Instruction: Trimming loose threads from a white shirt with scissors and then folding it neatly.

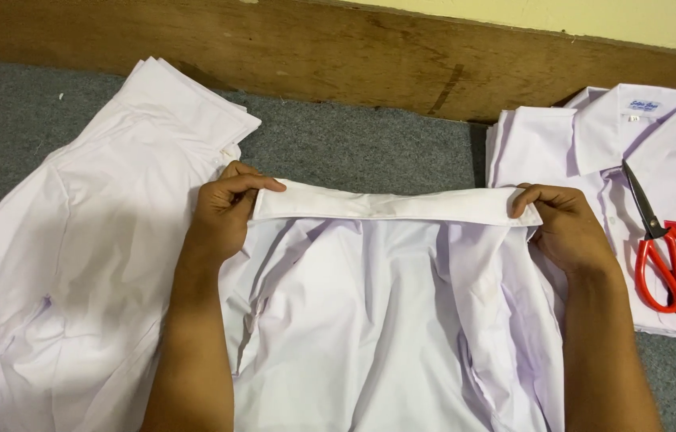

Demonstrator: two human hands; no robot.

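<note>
Left hand (222,214) and right hand (564,228) each pinched shut on one end of collar (390,205) of white shirt (370,320), fingers curled over the top edge, thumbs hidden behind. Collar pulled taut and level between them, probably to keep the fold line straight. Shirt body hanging loose and rumpled toward the camera, lying centre on grey carpeted surface (354,148). Loose pile of white shirts (82,240) just left, touching left wrist. Folded white shirt (594,144) on right, near right hand, red-handled scissors (666,248) resting on top, probably parked within reach. Wooden board (354,56) along the back.
</note>
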